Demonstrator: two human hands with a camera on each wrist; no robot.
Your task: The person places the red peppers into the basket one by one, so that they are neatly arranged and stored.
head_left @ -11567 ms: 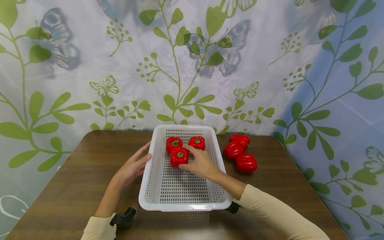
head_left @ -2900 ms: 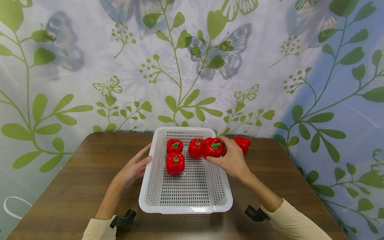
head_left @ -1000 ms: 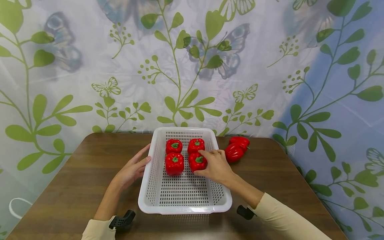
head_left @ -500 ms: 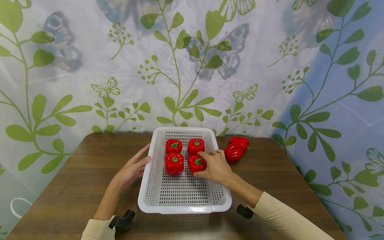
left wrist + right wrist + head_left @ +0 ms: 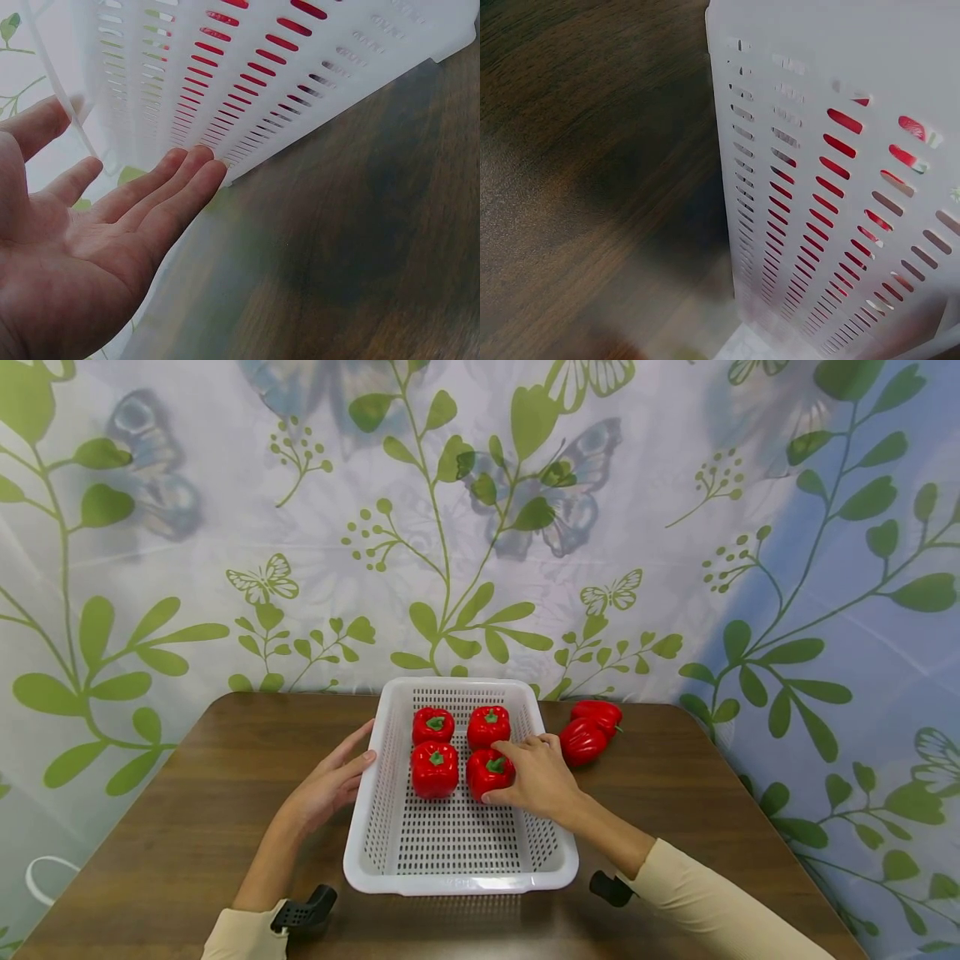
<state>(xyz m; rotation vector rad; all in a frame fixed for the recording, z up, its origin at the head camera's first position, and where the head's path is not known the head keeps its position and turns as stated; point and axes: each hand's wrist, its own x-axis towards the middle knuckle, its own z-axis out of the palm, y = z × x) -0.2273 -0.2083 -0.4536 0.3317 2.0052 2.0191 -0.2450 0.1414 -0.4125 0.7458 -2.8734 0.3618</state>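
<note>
Your right hand (image 5: 542, 777) pinches a red bell pepper (image 5: 486, 774) inside the white plastic basket (image 5: 461, 883).
The pepper sits stem-up, near-right of four; two loose peppers (image 5: 583, 743) lie on the worktop (image 5: 225, 777) to the basket's right, closer to that hand. Your left hand (image 5: 322, 787), fingers extended, touches the left wall.

The right hand (image 5: 534, 777) has brought a fourth pepper (image 5: 486, 775) into the basket (image 5: 461, 884), leaving two peppers (image 5: 583, 742) on the table (image 5: 675, 797).

Head view bright, fairly sharp; bluish shade on cloth (image 5: 480, 527) at right. Glare along near rim of basket (image 5: 487, 884), highlights on peppers (image 5: 435, 774), sheen on near table (image 5: 217, 793). Wrist views dimmer, hazy.
</note>
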